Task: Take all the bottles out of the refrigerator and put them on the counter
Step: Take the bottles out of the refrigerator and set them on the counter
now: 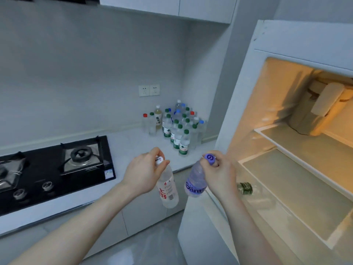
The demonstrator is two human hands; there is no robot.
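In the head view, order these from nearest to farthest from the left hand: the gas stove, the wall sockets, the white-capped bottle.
1. white-capped bottle: held by its neck in the left hand.
2. gas stove: on the counter, to the hand's left.
3. wall sockets: on the back wall, above the bottle cluster.

Dim bluish kitchen; warm refrigerator point(298, 142) glow; wide-angle edge distortion

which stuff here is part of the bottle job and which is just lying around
Part of the job:
- left hand gripping the red-label bottle
- right hand gripping the purple-cap bottle
- green-label bottle lying in the refrigerator
- cluster of bottles standing on the counter

Just there:
- gas stove
- wall sockets
- upper cabinets
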